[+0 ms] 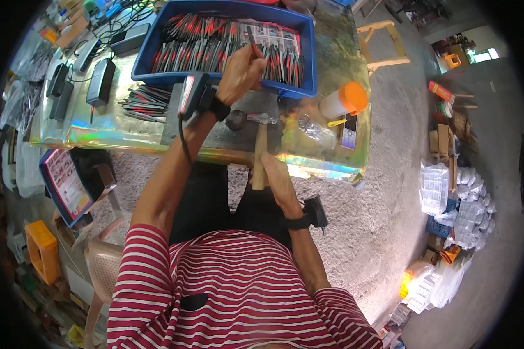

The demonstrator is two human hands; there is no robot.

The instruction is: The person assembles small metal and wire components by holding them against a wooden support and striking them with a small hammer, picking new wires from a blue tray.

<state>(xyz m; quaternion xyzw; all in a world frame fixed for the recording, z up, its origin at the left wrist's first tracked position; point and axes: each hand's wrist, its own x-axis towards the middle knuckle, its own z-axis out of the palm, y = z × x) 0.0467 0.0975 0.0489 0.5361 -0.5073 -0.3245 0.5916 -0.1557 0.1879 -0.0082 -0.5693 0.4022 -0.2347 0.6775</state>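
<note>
My left hand [240,75] reaches over the near edge of a blue bin [186,79], fingers closed round a thin dark-and-red strip [252,42]. Many similar narrow strips [195,55] stand packed in rows inside the bin. At the table's near edge, my right hand [279,179] is closed on the wooden handle of a hammer [259,157]; its fingers are partly hidden. The hammer's metal head lies over a dark flat plate [215,135], with a dark round metal knob [236,120] beside it. A pile of loose strips [145,104] lies left of the plate.
To the right stand an orange-lidded container [346,100], a crumpled clear bag [317,132] and a phone [349,132]. Black boxes [101,82] and cables occupy the table's left. A plastic chair [102,264] is at lower left; wrapped goods [471,215] stack on the floor at right.
</note>
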